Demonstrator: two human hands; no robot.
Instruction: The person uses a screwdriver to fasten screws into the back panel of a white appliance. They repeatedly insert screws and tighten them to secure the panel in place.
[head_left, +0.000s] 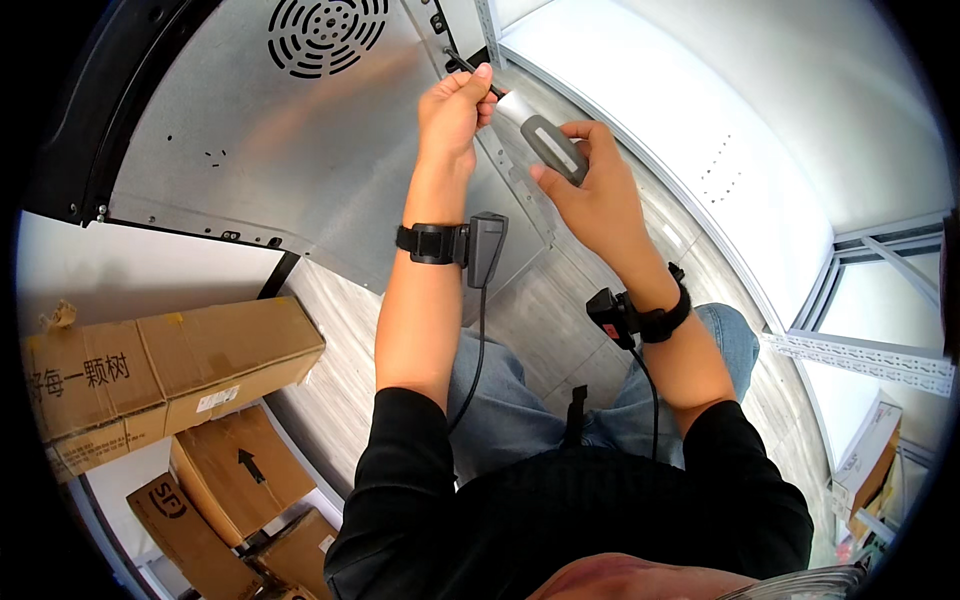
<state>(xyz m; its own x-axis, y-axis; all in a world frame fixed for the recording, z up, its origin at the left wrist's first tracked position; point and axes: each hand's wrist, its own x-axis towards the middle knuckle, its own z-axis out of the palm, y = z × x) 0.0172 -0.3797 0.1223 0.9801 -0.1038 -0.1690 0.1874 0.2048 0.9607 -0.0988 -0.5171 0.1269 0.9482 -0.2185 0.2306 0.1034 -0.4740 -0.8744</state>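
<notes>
My right hand (598,190) is closed around the grey handle of what looks like an electric screwdriver (553,150), with a pale strip on its side and a silvery front end. A thin dark shaft (462,62) runs from that end toward the upper left, to the edge of a bare sheet-metal panel (330,180). Closed in a pinch around this shaft, my left hand (455,112) hides part of it. The shaft's tip is near a small dark fitting at the panel's rim; whether it touches a screw is too small to tell.
A round slotted vent (328,30) is cut in the panel, which has a black frame (75,150) at left. Cardboard boxes (240,350) are stacked at lower left. White shelving (680,110) curves along the right. Cables hang from my wrist-worn devices (487,250).
</notes>
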